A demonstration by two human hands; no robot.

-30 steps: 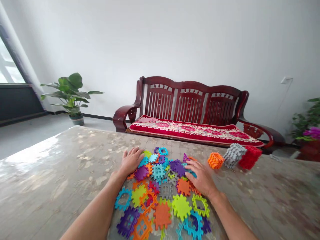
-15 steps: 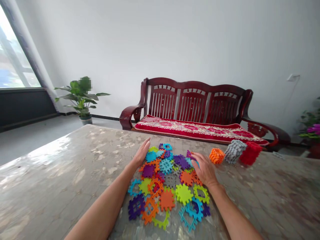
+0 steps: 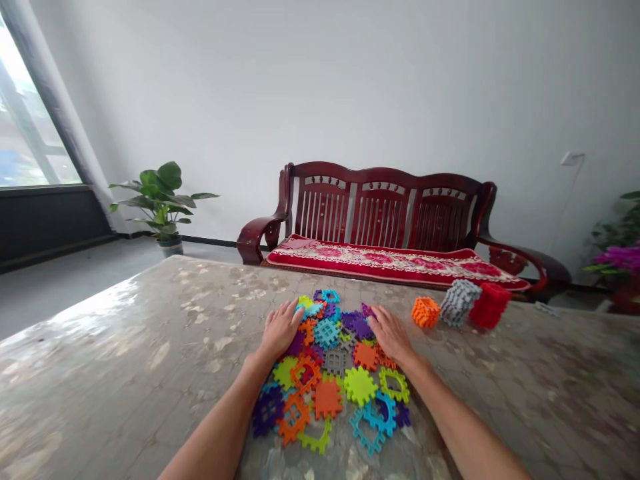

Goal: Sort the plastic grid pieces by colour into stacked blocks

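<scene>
Flat plastic tiles with toothed edges lie in a loose, overlapping spread on the table, among them a lime green tile (image 3: 361, 386), an orange tile (image 3: 327, 397) and a grey window tile (image 3: 335, 361). My left hand (image 3: 281, 328) rests palm down on the left border of the spread, fingers extended, covering part of a purple tile (image 3: 296, 343). At the right border my right hand (image 3: 393, 333) lies flat, its fingertips at a purple tile (image 3: 363, 325). Neither hand grips anything that I can see; what lies under the palms is hidden.
Right of the spread stand an orange block of tiles (image 3: 426, 312), a grey stack (image 3: 459, 303) and a red stack (image 3: 490, 306). A small grey piece (image 3: 546, 308) lies farther right. Behind the patterned table (image 3: 150, 347) is a wooden bench (image 3: 380, 207); a potted plant (image 3: 163, 200) stands left.
My left hand has come down onto the left edge of the tiles, palm now turned flat. My right hand stays at the right edge with its fingers straighter. The view has shifted slightly.
</scene>
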